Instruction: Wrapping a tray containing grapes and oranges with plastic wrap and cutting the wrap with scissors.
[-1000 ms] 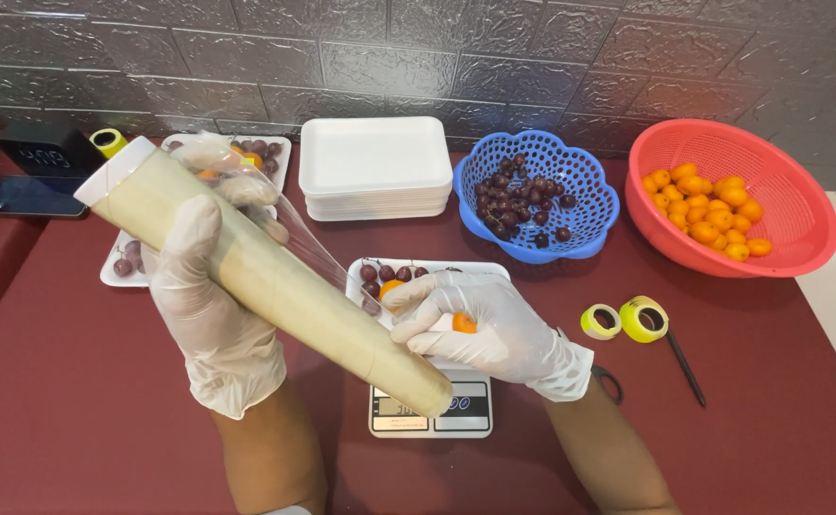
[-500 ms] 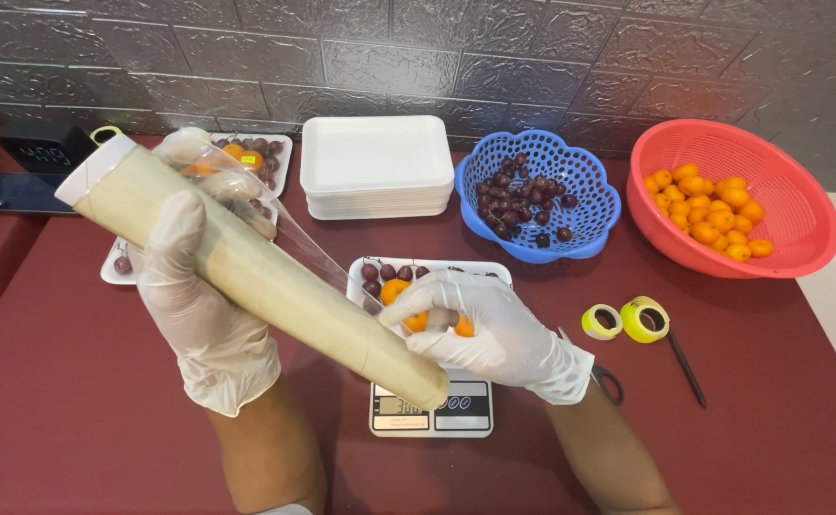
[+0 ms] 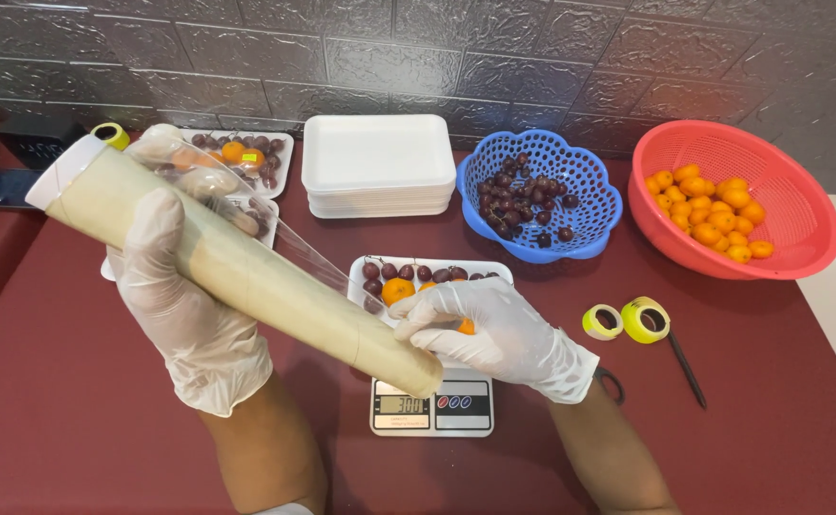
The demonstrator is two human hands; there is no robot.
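My gloved left hand [image 3: 184, 305] grips a long roll of cling film [image 3: 246, 272], held slanted above the table, with a clear sheet trailing from it toward the tray. My gloved right hand [image 3: 480, 329] rests on a white foam tray [image 3: 394, 269] of dark cherries and small orange fruits [image 3: 397, 289], its fingers spread over the fruit near the roll's lower end. The tray stands on a small digital kitchen scale [image 3: 432, 405].
A stack of white foam trays [image 3: 378, 164] lies at the back. A blue basket [image 3: 539, 195] holds cherries, a red basket [image 3: 733, 200] holds orange fruits. Filled trays [image 3: 237, 157] sit behind the roll. Two yellow tape rolls [image 3: 628, 319] and scissors [image 3: 685, 367] lie right; a phone [image 3: 3, 186] left.
The right hand has settled lower over the fruit on the tray. The roll has tilted slightly, its upper end shifting left.
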